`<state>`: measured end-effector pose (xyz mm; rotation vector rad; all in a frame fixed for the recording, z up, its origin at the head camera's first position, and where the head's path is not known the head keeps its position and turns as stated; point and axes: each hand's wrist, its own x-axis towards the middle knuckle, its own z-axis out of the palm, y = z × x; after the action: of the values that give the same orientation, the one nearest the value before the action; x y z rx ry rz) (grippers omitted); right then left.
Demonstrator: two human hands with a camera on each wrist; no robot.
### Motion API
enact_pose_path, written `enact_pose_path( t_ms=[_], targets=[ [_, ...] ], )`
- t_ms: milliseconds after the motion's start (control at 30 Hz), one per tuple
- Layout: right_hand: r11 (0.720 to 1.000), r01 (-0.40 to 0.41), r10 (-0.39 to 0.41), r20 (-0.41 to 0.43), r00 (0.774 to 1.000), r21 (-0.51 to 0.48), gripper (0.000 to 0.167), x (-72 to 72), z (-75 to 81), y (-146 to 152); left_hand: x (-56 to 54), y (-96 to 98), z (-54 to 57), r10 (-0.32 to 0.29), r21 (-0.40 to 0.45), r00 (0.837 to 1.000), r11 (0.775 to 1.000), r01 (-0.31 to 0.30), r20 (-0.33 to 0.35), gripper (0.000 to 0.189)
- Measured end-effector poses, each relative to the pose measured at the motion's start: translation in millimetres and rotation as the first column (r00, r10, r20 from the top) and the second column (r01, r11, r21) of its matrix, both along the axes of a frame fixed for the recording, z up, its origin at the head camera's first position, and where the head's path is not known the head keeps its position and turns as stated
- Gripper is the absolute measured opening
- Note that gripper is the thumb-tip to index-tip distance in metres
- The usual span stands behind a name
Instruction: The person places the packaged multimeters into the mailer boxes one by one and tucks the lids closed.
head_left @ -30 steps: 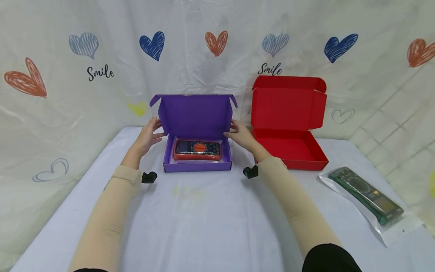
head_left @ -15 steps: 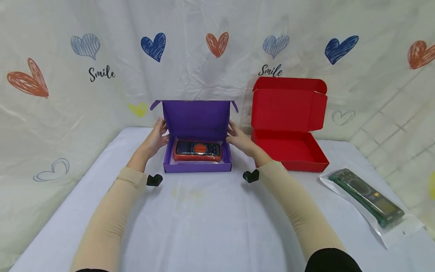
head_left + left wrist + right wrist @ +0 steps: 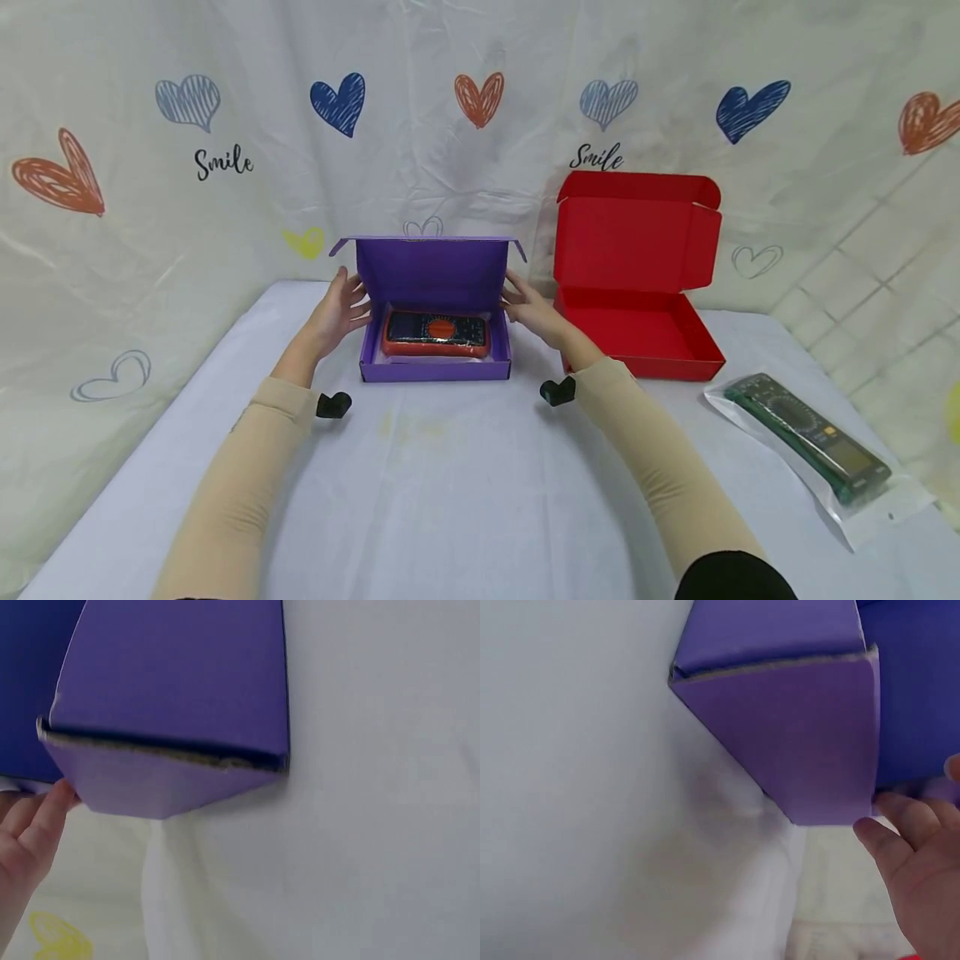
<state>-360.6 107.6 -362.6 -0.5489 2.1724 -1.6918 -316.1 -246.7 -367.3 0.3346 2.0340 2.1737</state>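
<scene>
The purple box (image 3: 435, 372) sits on the white-covered bench (image 3: 450, 500), in front of the person and between the two hands, its lid (image 3: 435, 271) raised and tilted a little forward over the tray. An orange meter (image 3: 437, 333) in clear wrap lies inside. Judging by that, the packing of this box looks done, while the lid is not yet down nor its flaps tucked in. The left hand (image 3: 332, 315) and right hand (image 3: 534, 310) are at the rear corners, fingers loosely extended rather than curled; they seem to touch the lid's side edges, though whether either pinches the cardboard I cannot tell. A red box (image 3: 675, 368) stands to the right, lid up as well, and a green meter (image 3: 810, 429) lies outside it in a clear bag (image 3: 873, 517); that part appears undone. The word "Smile" reads twice on the backdrop (image 3: 262, 50), among printed hearts. No brand shows on the visible sides of either box, and the meters' dial markings are too small to read.
</scene>
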Motion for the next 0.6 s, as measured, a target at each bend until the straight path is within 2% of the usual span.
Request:
enact_pose_path(
  t_ms=[233, 400, 600],
  targets=[
    [0.990, -0.026, 0.034, 0.053, 0.998, -0.140, 0.070, -6.5, -5.0, 9.1, 1.4, -8.0, -2.1, -0.001, 0.018, 1.000, 1.000, 0.001, 0.018, 0.094],
    [0.967, -0.055, 0.086, 0.115, 0.990, -0.251, 0.073, -6.0, -5.9, 10.0, 2.9, -11.9, -1.6, -0.019, 0.048, 0.999, 0.999, 0.017, 0.027, 0.092],
    [0.960, -0.066, 0.106, 0.131, 0.986, -0.273, 0.060, 2.9, 2.1, 13.7, 7.5, -19.4, 2.1, -0.083, 0.108, 0.995, 0.991, 0.076, 0.063, 0.097]
  ],
)
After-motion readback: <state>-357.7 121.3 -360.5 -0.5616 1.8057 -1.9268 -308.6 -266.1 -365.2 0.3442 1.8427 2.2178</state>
